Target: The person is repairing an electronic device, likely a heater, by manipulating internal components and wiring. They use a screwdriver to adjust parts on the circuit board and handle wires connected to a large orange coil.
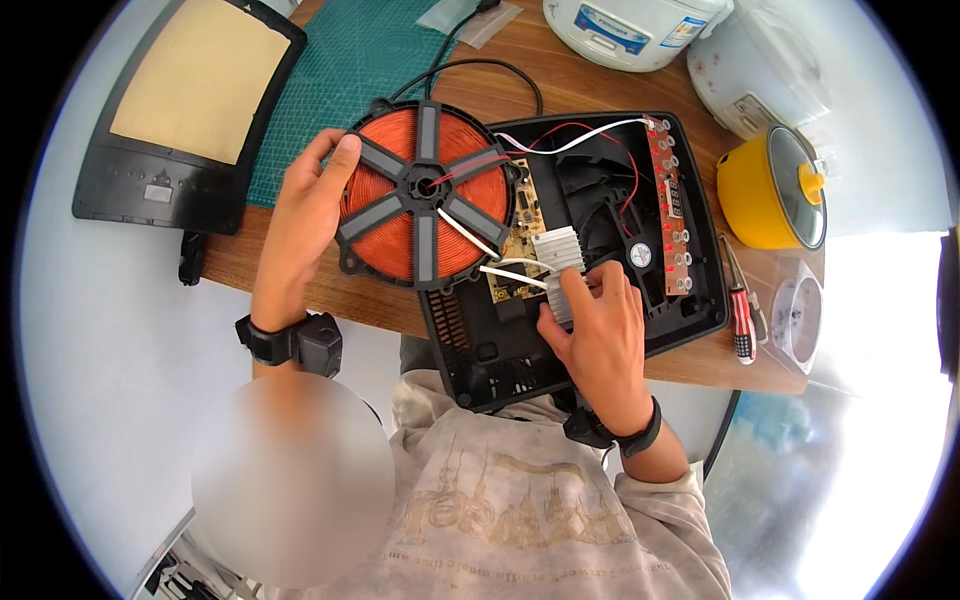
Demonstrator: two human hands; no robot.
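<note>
My left hand grips the rim of a round induction coil, copper windings in a black spoked frame, thumb on top. The coil is raised over the left side of an open black induction cooker housing. My right hand is closed at the silver finned heat sink on the circuit board, thumb and fingers on either side of its near end. White sleeved wires run from the coil toward that spot; their ends are partly hidden by my fingers.
In the housing sit a black fan and a red-lit display board. Screwdrivers, a clear round container, a yellow pot and rice cookers stand right and behind. A green cutting mat and black panel lie left.
</note>
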